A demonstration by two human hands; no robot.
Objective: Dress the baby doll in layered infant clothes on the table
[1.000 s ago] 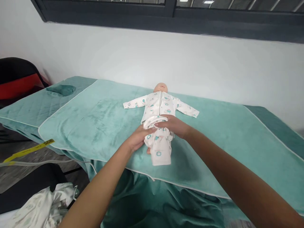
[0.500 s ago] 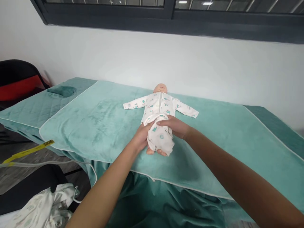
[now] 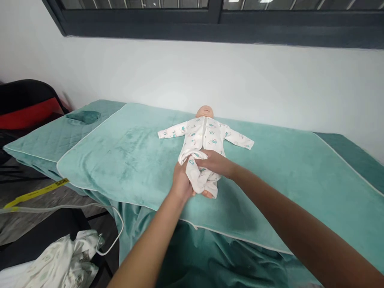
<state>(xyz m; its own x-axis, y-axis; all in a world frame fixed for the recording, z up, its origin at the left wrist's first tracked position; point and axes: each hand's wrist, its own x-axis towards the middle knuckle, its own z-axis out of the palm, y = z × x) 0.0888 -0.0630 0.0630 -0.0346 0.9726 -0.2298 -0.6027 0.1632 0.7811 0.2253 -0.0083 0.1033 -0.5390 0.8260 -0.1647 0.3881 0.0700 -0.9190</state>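
Note:
A baby doll (image 3: 204,111) lies on its back on a teal towel (image 3: 126,156), head toward the wall. It wears a white printed onesie (image 3: 204,138) with both sleeves spread out. The onesie's leg part is bunched up around the doll's hips and legs. My left hand (image 3: 181,181) grips the doll's lower leg and the bunched cloth from the left side. My right hand (image 3: 214,164) is closed on the gathered cloth at the doll's waist. A bare doll foot shows just below the cloth.
The towel covers a teal padded table (image 3: 36,138) with a face hole (image 3: 84,117) at the left. A black and red chair (image 3: 27,106) stands far left. White printed cloth (image 3: 60,262), a white cable (image 3: 105,208) and a yellow tape (image 3: 36,193) lie below the table's left edge.
The onesie's leg part, hanging long past the doll's feet a second ago, has been pushed up and bunched. Both hands moved slightly toward the doll's waist; a bare foot now shows.

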